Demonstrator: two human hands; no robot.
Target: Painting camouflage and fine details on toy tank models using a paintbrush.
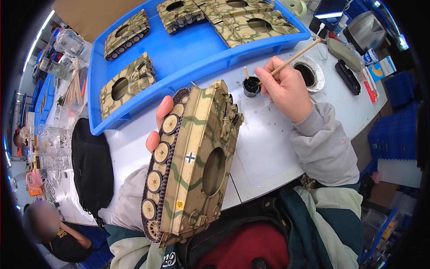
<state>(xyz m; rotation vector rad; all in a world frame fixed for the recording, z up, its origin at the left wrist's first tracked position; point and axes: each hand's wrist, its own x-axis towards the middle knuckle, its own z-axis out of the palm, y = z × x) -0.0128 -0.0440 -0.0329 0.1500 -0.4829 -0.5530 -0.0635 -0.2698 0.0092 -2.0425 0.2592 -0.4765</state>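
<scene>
Resting in the left hand (157, 127), a camouflaged model tank hull (192, 163) is held tilted above the near edge of the white worktop (268, 148), its long axis running from the person's chest away toward the blue tray (188, 54). The left fingers wrap the tracked side, closed on the hull. The right hand (284, 87) lies beyond and to the right of the hull's far end, fingers pinched narrow around a thin wooden brush (295, 57), its tip at a small dark paint pot (251, 86) just beside that end. The right hand is the nearer to the pot. Four more hulls (127, 83) lie in the tray.
</scene>
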